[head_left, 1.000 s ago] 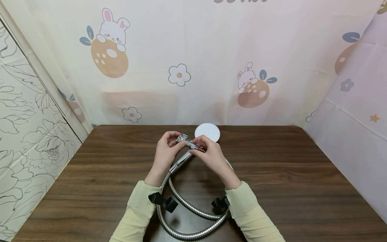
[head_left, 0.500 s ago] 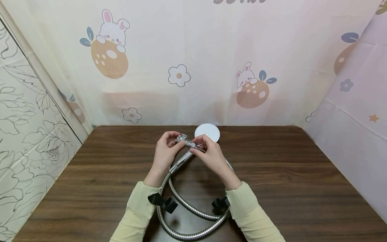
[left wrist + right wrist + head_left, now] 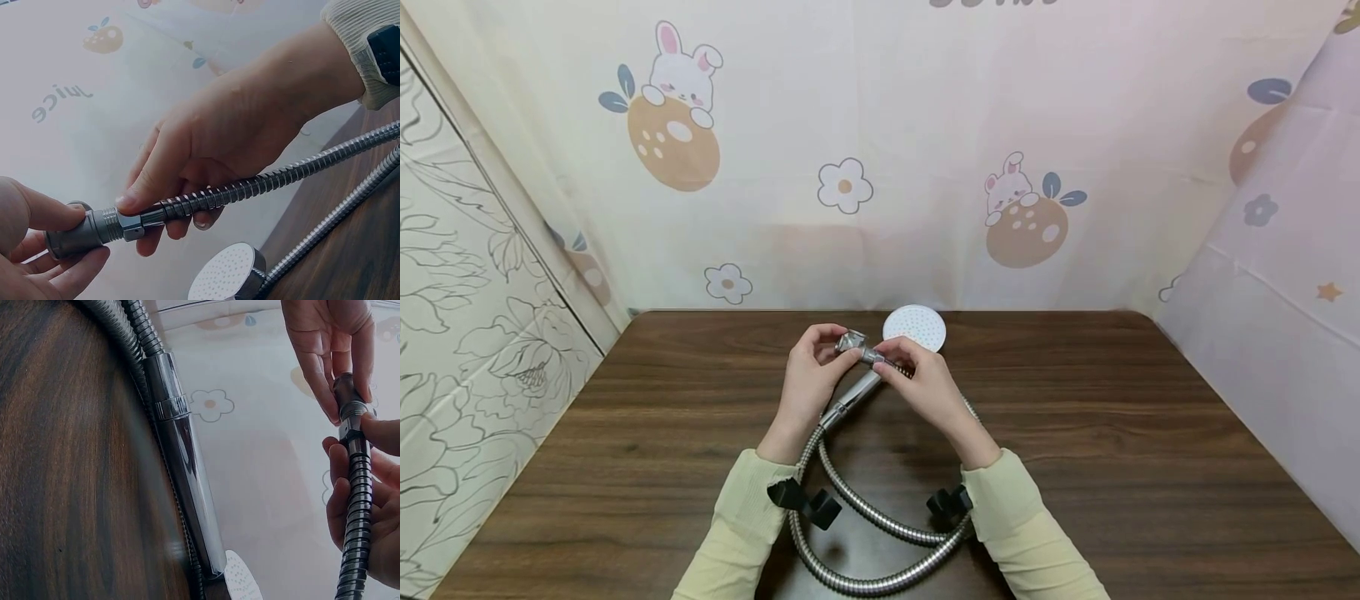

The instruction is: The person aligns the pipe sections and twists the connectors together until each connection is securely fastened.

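Observation:
My left hand (image 3: 807, 379) grips a silver metal shower holder fitting (image 3: 75, 236) between thumb and fingers, above the table. Screw threads show at the fitting's end in the left wrist view. With thumb and fingers, my right hand (image 3: 928, 387) holds the hex nut (image 3: 132, 226) at the end of a ribbed metal shower hose (image 3: 244, 189). The nut meets the threads; how deep it sits on them cannot be told. Below the hands lies the hand shower, its chrome handle (image 3: 194, 487) joined to the hose's other end and its white perforated face (image 3: 914, 327) turned up.
The hose (image 3: 865, 586) lies looped on the dark wooden table (image 3: 647, 467), between and beneath the forearms. A printed curtain (image 3: 917, 150) stands behind the table's back edge. Black wrist cameras (image 3: 822, 508) are strapped over both pale yellow sleeves.
My right thumb and fingers have shifted slightly on the nut, covering more of it and the hose end. My left hand and the fitting stay in place.

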Demonstrator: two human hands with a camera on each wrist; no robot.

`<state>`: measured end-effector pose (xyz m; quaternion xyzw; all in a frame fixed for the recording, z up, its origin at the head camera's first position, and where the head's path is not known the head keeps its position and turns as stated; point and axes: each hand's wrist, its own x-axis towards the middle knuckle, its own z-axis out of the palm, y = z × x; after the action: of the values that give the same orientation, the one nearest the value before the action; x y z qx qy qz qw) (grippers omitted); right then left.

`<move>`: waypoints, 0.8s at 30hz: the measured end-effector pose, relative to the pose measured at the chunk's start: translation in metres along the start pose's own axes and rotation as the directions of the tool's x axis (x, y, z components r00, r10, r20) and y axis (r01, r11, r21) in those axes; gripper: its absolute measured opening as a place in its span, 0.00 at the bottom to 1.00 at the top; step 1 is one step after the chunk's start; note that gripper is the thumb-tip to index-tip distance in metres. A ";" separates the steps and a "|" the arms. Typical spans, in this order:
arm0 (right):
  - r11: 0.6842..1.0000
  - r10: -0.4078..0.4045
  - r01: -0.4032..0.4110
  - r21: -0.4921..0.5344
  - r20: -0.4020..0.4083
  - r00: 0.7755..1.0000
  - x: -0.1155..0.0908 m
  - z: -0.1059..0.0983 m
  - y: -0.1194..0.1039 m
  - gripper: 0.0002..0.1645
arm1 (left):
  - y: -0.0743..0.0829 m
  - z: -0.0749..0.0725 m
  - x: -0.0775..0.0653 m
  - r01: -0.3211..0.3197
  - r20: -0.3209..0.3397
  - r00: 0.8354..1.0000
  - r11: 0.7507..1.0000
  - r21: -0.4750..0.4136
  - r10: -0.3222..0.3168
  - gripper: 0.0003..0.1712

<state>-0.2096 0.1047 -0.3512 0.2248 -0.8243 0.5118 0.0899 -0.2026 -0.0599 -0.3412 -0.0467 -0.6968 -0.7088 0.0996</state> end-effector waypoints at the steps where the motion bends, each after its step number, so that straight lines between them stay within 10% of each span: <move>1: 1.000 0.004 -0.005 0.004 0.008 1.000 0.000 0.000 0.000 0.12 | 0.000 0.000 0.000 -0.001 -0.002 1.000 1.000 0.006 0.001 0.18; 24: 0.997 0.043 -0.043 0.058 0.005 0.999 0.002 0.001 0.004 0.08 | 0.004 0.002 -0.001 -0.003 -0.012 1.000 1.000 0.015 0.003 0.18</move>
<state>-0.2126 0.1048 -0.3538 0.2106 -0.8140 0.5368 0.0708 -0.2006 -0.0582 -0.3377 -0.0426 -0.7015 -0.7036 0.1052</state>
